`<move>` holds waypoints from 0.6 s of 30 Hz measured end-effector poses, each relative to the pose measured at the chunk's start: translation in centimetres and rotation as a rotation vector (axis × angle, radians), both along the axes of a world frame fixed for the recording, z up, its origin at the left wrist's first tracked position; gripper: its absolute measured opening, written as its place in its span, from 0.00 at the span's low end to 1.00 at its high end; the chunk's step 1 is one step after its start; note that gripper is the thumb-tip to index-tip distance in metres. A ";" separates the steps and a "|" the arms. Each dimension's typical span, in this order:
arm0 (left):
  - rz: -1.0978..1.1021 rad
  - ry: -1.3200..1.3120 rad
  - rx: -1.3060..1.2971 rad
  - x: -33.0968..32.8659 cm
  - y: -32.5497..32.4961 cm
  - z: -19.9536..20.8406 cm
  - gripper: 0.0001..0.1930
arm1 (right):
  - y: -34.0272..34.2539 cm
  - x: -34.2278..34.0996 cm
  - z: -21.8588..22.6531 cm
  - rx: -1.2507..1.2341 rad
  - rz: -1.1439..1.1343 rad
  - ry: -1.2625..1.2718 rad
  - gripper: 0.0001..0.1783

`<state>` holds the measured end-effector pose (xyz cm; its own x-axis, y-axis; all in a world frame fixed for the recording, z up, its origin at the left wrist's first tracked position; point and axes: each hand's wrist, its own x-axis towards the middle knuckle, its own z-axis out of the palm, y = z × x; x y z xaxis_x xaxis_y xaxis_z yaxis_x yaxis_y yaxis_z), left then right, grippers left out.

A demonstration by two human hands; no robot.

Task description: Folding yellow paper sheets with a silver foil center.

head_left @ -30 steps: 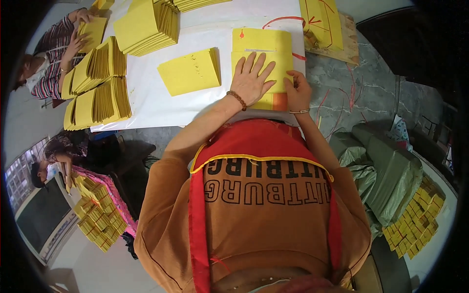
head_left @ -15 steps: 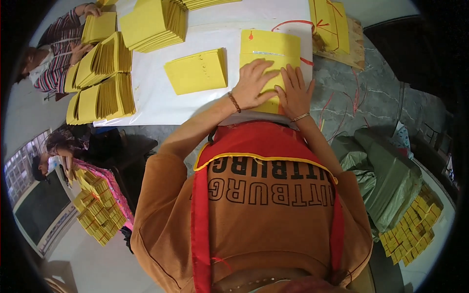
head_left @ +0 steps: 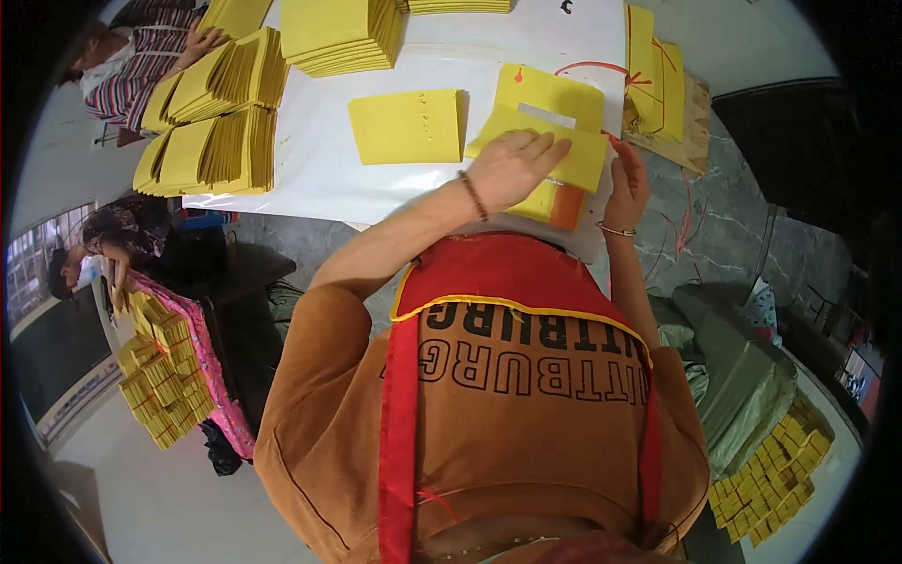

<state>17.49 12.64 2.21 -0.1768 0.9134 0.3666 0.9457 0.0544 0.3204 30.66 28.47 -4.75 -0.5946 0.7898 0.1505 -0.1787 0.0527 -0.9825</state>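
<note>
Yellow paper bundle lies near the table's right edge, with a pale strip across it and an orange patch at its lower corner. Over its middle a separate yellow piece sits at a slant. My left hand rests on that piece, fingers stretched out over it; the thumb is hidden. Just beyond the bundle's right side is my right hand, its fingers curled at the end of a red string. Another length of red string curves behind the bundle.
A yellow paper stack lies to the left, with taller stacks behind. Tied yellow bundles sit on a wooden board at right. Two people work at left, one in striped sleeves. Green sacking stands at lower right.
My right hand has left the paper and moved to the bundle's right side, by the red string. The upper yellow piece now sits askew under my left hand. The whole view has shifted.
</note>
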 end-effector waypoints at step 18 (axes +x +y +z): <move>0.385 0.162 -0.170 -7.7 -12.3 -8.3 0.31 | -1.6 2.0 -0.9 0.145 0.066 -0.245 0.09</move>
<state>9.80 0.35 -6.05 -0.4683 0.8421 0.2676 0.8835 0.4511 0.1264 32.63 26.90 -5.60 -0.6762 0.7292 0.1049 0.0548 0.1919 -0.9799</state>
